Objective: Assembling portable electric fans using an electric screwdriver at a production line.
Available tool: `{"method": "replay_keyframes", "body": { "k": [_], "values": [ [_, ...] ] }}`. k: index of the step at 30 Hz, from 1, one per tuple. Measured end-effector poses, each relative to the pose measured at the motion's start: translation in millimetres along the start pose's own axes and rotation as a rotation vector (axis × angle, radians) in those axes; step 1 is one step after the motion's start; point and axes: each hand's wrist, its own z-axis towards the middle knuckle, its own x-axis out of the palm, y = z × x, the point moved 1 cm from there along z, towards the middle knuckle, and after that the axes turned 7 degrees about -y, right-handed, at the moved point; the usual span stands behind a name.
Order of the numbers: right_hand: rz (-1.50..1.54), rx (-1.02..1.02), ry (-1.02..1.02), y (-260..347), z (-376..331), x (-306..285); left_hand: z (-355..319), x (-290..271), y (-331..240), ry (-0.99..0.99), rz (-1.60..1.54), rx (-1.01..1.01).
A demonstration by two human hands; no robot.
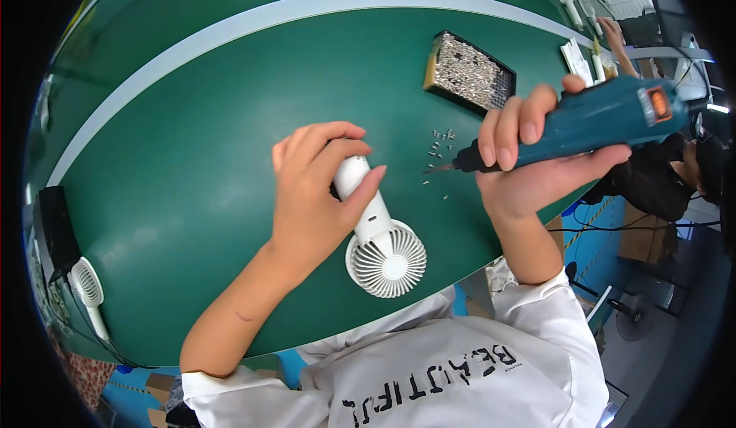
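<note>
A white handheld fan (373, 221) lies on the green table, its round grille toward me and its handle pointing away. Around the handle's far end my left hand (314, 175) is closed, thumb on one side and fingers on the other. My right hand (529, 148) grips a teal electric screwdriver (606, 117) held sideways, its bit pointing left. The bit's tip is over several small loose screws (438, 144) scattered on the table; whether it touches one I cannot tell.
A black-framed tray (471, 70) full of small screws stands at the far right. Another white fan (87, 286) lies at the left edge beside a black box (57, 228). A pale strip (307, 6) curves along the back. Another person's hand (613, 37) shows at the upper right near more white fans (566, 2).
</note>
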Motion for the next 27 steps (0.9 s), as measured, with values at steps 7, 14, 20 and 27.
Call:
{"method": "replay_keyframes", "body": {
  "k": [7,14,20,27],
  "values": [
    [-0.107,0.014,-0.242,-7.5,-15.0,-27.9,1.5,2.8,0.0,0.015,0.025,0.015],
    [0.041,0.010,-0.119,11.0,-16.8,-6.1,2.5,-4.3,-29.9,0.043,-0.051,0.094],
    [0.077,0.067,0.057,16.9,-20.7,14.9,-9.3,1.8,-26.0,0.128,-0.150,0.186],
    [0.117,0.172,0.249,3.3,-13.9,30.3,-9.3,-14.9,-26.5,0.079,-0.093,0.148]
  ]
}}
